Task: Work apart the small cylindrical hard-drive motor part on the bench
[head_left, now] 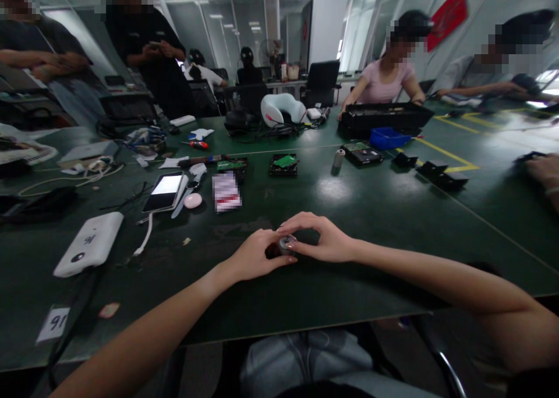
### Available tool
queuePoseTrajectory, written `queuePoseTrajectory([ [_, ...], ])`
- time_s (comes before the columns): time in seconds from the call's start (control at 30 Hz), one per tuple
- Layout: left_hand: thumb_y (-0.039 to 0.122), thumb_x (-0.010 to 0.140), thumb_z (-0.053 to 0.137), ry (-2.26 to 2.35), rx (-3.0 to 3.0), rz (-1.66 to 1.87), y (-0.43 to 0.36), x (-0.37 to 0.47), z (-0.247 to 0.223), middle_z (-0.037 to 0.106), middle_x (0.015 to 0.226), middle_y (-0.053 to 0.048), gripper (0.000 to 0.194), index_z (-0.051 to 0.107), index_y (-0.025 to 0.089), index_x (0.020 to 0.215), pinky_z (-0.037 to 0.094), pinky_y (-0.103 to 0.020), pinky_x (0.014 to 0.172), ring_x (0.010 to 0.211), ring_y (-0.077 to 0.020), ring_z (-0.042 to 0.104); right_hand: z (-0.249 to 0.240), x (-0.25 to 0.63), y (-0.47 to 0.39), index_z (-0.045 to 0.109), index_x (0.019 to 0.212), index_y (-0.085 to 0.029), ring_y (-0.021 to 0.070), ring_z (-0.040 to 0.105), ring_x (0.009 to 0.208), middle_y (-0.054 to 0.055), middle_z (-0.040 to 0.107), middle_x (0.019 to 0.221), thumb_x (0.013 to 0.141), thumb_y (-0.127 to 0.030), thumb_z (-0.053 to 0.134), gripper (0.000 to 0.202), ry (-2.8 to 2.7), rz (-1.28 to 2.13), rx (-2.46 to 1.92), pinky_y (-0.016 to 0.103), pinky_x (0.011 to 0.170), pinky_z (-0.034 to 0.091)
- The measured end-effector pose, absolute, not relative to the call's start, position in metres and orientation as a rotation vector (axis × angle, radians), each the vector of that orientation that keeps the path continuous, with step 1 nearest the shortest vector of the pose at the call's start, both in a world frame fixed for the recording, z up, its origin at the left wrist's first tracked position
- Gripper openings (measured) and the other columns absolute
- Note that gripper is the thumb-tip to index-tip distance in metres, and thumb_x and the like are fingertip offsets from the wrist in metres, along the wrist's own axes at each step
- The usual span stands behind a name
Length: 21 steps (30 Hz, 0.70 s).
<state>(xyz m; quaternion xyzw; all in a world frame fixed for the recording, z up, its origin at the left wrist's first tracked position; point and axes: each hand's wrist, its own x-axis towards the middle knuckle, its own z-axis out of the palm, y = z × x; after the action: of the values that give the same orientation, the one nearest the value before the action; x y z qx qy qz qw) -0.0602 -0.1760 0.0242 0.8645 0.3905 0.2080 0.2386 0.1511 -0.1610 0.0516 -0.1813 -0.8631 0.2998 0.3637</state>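
Near the front edge of the green table, both hands close around a small silver metal cylinder (287, 242), which stands upright between them. My left hand (255, 254) curves about its left side, with the thumb across the front. From the right, my right hand (325, 238) grips it, thumb at its top rim and fingers arched behind. The cylinder's lower part is hidden by my left thumb. A second silver cylinder (338, 161) of similar look stands farther back. Beyond my hands lies a hard drive (279, 172) with a green circuit board on top.
To the left are a phone (163, 191), a white power bank (89, 243), cables and a pink round object (193, 200). Another hard drive (362, 154), a blue bin (388, 137) and black brackets (443, 175) sit back right. A co-worker (386, 80) handles a black case (386, 118) opposite.
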Motion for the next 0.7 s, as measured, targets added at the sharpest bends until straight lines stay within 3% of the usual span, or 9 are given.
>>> queuePoseTrajectory([
  [0.5, 0.055, 0.08, 0.061, 1.119, 2.428, 0.557, -0.178, -0.059, 0.027, 0.065, 0.082, -0.002, 0.04, 0.064, 0.019, 0.097, 0.044, -0.028, 0.069, 0.073, -0.0181, 0.059, 0.054, 0.149, -0.159, 0.07, 0.098, -0.019, 0.0173, 0.066, 0.091, 0.005, 0.072, 0.096, 0.081, -0.024, 0.068, 0.017, -2.075, 0.805, -0.545, 0.033, 0.085, 0.05],
  [0.7, 0.051, 0.081, 0.063, 1.093, 2.405, 0.539, -0.178, -0.059, 0.028, 0.068, 0.099, -0.002, 0.04, 0.062, 0.024, 0.11, 0.044, -0.031, 0.079, 0.088, -0.0206, 0.061, 0.067, 0.153, -0.152, 0.066, 0.105, -0.017, 0.0175, 0.069, 0.089, 0.006, 0.072, 0.095, 0.081, -0.027, 0.068, 0.026, -1.998, 0.97, -0.589, 0.033, 0.085, 0.053],
])
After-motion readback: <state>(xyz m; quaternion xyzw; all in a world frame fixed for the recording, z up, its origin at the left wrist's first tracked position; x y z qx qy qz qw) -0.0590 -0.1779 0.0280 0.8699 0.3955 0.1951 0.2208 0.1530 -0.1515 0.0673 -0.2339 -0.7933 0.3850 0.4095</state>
